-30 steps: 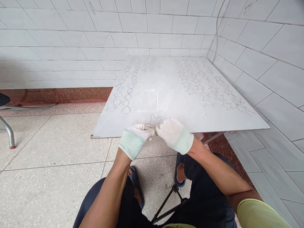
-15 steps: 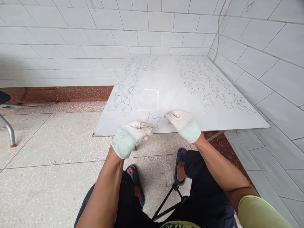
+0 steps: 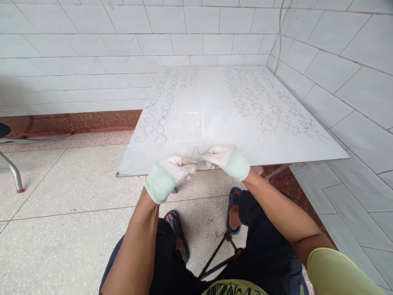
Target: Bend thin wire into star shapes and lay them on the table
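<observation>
A thin dark wire star (image 3: pixel 195 148) stands between my hands at the near edge of the white board (image 3: pixel 215 139). Its top point shows, while much of the rest is hidden behind gloved fingers. My left hand (image 3: pixel 178 169), in a white glove with a pale green cuff, is closed on the star's left side. On its right side, the fingers of my right hand (image 3: pixel 219 157), gloved alike, pinch the wire.
Rows of wire stars (image 3: pixel 251 98) lie on the board's right half. Along its left side lie figure-eight wire loops (image 3: pixel 160 135). Tiled walls (image 3: pixel 328 78) border the far and right sides. A metal chair leg (image 3: pixel 14 170) is at the left, and a thin black stand (image 3: pixel 215 256) between my legs.
My right hand has moved left and taken hold of the star's right side, which it was apart from before. My left hand has stayed on the star. The view has shifted slightly.
</observation>
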Tool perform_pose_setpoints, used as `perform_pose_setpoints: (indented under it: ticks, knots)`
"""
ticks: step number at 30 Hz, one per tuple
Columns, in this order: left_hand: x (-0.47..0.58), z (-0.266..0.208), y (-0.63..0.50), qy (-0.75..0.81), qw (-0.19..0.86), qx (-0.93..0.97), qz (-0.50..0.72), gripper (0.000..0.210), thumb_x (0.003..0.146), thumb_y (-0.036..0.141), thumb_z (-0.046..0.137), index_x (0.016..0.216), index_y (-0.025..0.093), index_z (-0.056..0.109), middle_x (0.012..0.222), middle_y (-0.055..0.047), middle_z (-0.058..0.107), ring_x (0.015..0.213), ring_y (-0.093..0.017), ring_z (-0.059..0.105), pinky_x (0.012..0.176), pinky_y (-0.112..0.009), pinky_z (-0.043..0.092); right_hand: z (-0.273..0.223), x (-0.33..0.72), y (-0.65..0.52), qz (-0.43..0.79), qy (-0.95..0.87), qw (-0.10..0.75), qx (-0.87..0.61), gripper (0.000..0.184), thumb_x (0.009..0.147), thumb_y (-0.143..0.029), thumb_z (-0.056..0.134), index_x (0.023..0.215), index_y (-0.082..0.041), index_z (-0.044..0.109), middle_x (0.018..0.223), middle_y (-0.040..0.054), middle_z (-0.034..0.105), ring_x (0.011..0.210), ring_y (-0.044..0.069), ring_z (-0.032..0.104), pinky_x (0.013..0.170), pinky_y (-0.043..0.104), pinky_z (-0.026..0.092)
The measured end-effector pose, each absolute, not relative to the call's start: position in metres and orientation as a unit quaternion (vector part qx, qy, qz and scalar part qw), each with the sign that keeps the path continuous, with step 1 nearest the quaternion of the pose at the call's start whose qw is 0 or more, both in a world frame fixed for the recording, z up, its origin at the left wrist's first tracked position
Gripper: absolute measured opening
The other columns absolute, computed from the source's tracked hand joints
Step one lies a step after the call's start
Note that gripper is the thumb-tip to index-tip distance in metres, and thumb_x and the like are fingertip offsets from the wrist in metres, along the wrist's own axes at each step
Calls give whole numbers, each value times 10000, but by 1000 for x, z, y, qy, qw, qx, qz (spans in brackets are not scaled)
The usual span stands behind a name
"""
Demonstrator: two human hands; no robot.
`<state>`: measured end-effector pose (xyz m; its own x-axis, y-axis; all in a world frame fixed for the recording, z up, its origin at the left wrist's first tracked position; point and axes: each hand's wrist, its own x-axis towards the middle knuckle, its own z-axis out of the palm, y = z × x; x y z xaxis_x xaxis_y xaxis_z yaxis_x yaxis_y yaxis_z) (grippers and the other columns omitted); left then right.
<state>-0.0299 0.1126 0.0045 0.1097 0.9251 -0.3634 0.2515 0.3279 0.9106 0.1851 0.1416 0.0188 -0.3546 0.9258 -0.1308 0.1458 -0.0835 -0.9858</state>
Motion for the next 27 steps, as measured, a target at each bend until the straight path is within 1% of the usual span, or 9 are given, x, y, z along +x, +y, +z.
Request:
perform_pose_setpoints:
  ticks: [3, 6, 9, 11, 13, 17, 21, 23, 27]
  knots:
    - [-30, 9, 109, 601, 526, 515, 311, 462, 762, 469, 814, 1107, 166, 769, 670, -12, 696, 494, -155, 602, 444, -252, 446, 18, 184, 141, 593, -562, 358, -453, 236, 873, -336, 738, 698, -184, 695, 672, -13, 695, 618, 100, 611, 609, 221, 518]
    - [-33, 13, 106, 604, 496, 535, 321, 550, 827, 629, 727, 1113, 160, 755, 793, -55, 767, 530, -176, 652, 495, -284, 501, 20, 184, 141, 602, -539, 359, -467, 243, 897, -310, 720, 695, -183, 678, 691, -9, 697, 611, 93, 599, 613, 219, 522]
    - [-36, 15, 106, 596, 468, 542, 363, 661, 844, 722, 660, 1162, 148, 743, 923, -109, 812, 743, -256, 763, 622, -327, 583, 25, 185, 142, 590, -536, 355, -489, 268, 923, -277, 702, 676, -180, 659, 673, -5, 682, 588, 89, 576, 574, 205, 501]
    - [-36, 12, 109, 586, 448, 540, 406, 677, 847, 727, 656, 1165, 136, 746, 971, -134, 819, 930, -299, 785, 738, -348, 617, 29, 187, 146, 573, -540, 358, -501, 287, 948, -251, 674, 672, -175, 656, 650, -3, 668, 575, 88, 568, 547, 196, 485]
    - [-35, 8, 112, 583, 445, 526, 430, 664, 856, 716, 659, 1152, 128, 745, 988, -143, 819, 1002, -308, 780, 798, -361, 629, 31, 189, 151, 563, -534, 358, -519, 311, 969, -220, 646, 662, -169, 649, 620, -5, 650, 549, 85, 557, 514, 192, 462]
    - [-32, 1, 115, 592, 454, 503, 435, 575, 848, 650, 712, 1089, 129, 732, 945, -131, 811, 969, -289, 781, 760, -345, 638, 29, 198, 164, 560, -512, 363, -541, 311, 986, -192, 635, 678, -161, 652, 610, -14, 644, 518, 76, 547, 484, 192, 425]
    - [-32, -1, 115, 595, 451, 498, 442, 483, 801, 587, 771, 999, 150, 717, 975, -124, 809, 962, -281, 786, 754, -340, 649, 31, 219, 168, 532, -511, 375, -562, 326, 983, -204, 650, 660, -163, 646, 602, -27, 634, 502, 70, 534, 486, 194, 414]
    - [-33, -1, 117, 605, 450, 484, 445, 491, 753, 584, 801, 970, 152, 714, 919, -116, 805, 913, -283, 791, 759, -355, 656, 34, 236, 166, 510, -528, 360, -576, 349, 971, -211, 663, 625, -164, 636, 607, -20, 640, 513, 77, 555, 494, 199, 423]
    - [-34, -2, 120, 603, 453, 494, 432, 445, 746, 569, 790, 927, 170, 713, 991, -132, 809, 999, -317, 789, 707, -348, 657, 39, 283, 165, 440, -555, 321, -629, 381, 978, -214, 625, 599, -175, 616, 575, -21, 624, 474, 85, 529, 485, 219, 405]
